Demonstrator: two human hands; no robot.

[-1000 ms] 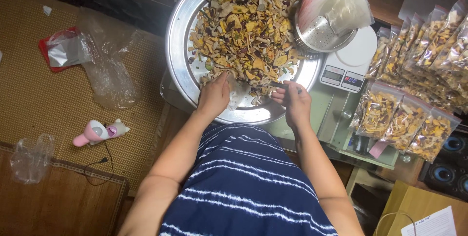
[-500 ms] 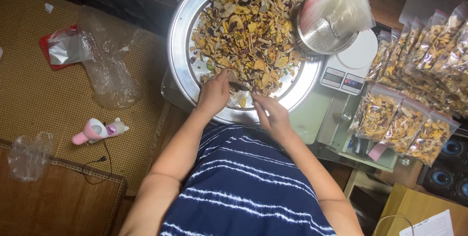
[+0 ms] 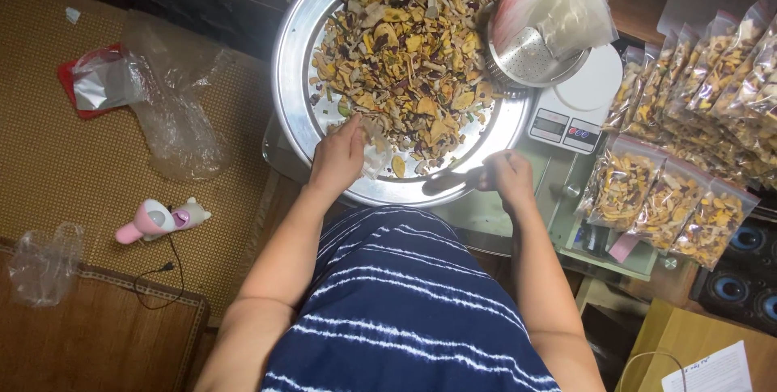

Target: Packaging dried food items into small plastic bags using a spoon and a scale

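Your left hand (image 3: 338,157) pinches a clear plastic bag (image 3: 374,156) at the round metal tray's (image 3: 291,76) rim, touching the dried mix (image 3: 405,52). Right hand (image 3: 508,177) is closed on a shiny scoop (image 3: 449,182).

One head camera looks steeply down from above, close over both arms, taking in the tray (image 3: 295,76) and mat (image 3: 73,165).

A woven straw mat (image 3: 57,173) covers the floor (tan, finely ribbed); brown wooden boards (image 3: 89,343) border it.
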